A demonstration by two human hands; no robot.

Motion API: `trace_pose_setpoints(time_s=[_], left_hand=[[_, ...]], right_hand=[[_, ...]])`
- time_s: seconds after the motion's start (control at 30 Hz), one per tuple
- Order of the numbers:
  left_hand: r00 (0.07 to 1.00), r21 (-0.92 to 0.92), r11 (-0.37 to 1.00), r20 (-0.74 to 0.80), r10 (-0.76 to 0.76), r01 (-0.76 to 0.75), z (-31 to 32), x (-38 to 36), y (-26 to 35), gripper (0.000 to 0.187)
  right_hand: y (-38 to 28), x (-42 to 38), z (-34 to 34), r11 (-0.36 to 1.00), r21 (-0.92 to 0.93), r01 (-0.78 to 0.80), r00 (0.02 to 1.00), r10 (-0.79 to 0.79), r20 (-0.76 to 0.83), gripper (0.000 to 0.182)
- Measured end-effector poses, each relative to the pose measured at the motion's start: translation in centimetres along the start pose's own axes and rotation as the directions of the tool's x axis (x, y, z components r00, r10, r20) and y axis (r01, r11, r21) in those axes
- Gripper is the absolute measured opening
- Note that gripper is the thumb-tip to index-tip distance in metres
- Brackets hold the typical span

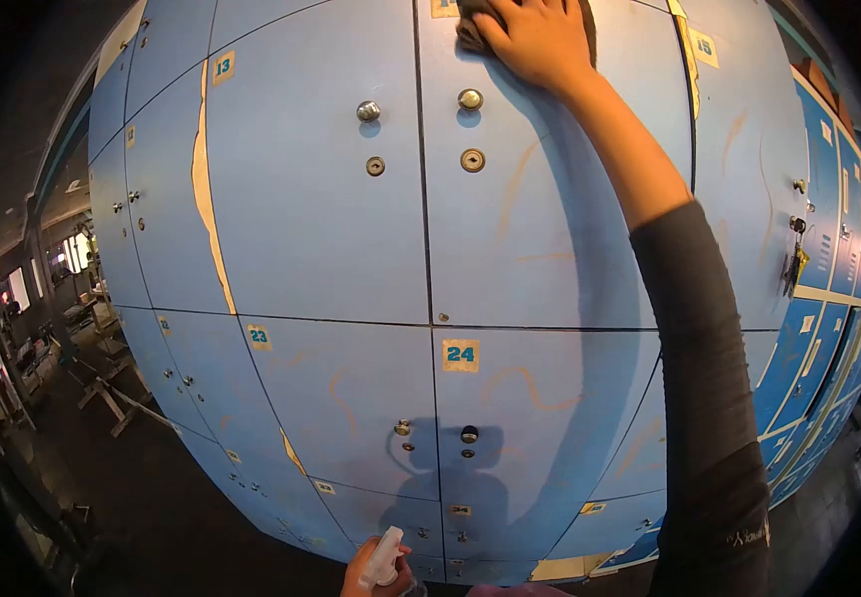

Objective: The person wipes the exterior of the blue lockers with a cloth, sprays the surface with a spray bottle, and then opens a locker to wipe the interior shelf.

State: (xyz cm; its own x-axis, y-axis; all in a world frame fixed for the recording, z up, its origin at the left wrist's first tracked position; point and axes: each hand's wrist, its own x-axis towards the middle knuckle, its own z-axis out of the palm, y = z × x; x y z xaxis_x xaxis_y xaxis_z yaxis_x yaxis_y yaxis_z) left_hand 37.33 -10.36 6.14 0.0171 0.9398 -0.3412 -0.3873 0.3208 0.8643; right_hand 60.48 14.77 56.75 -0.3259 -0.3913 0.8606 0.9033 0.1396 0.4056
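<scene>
Up at the top edge of the view, my right hand presses a dark cloth flat against a blue locker door. Its fingers lie over the cloth, and the fingertips are cut off by the frame. Below the cloth on that door are a round knob and a keyhole lock. Low in the view, my left hand is wrapped round a spray bottle. Only the bottle's whitish trigger head shows; its body is hidden by the hand and the frame edge.
Neighbouring blue doors carry number labels such as 13 and 24, with knobs sticking out. Keys hang from a lock at the right. Darker blue lockers stand beyond. Gym equipment stands at the left on a dark floor.
</scene>
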Motion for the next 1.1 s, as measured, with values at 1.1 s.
trace_pose_setpoints(time_s=[1.1], left_hand=[[0.952, 0.02, 0.997, -0.3, -0.067, 0.076, -7.4, 6.9, -5.8, 0.063]], right_hand=[[-0.1, 1.2, 0.2, 0.954, 0.3, 0.001, 0.979, -0.063, 0.195, 0.054]])
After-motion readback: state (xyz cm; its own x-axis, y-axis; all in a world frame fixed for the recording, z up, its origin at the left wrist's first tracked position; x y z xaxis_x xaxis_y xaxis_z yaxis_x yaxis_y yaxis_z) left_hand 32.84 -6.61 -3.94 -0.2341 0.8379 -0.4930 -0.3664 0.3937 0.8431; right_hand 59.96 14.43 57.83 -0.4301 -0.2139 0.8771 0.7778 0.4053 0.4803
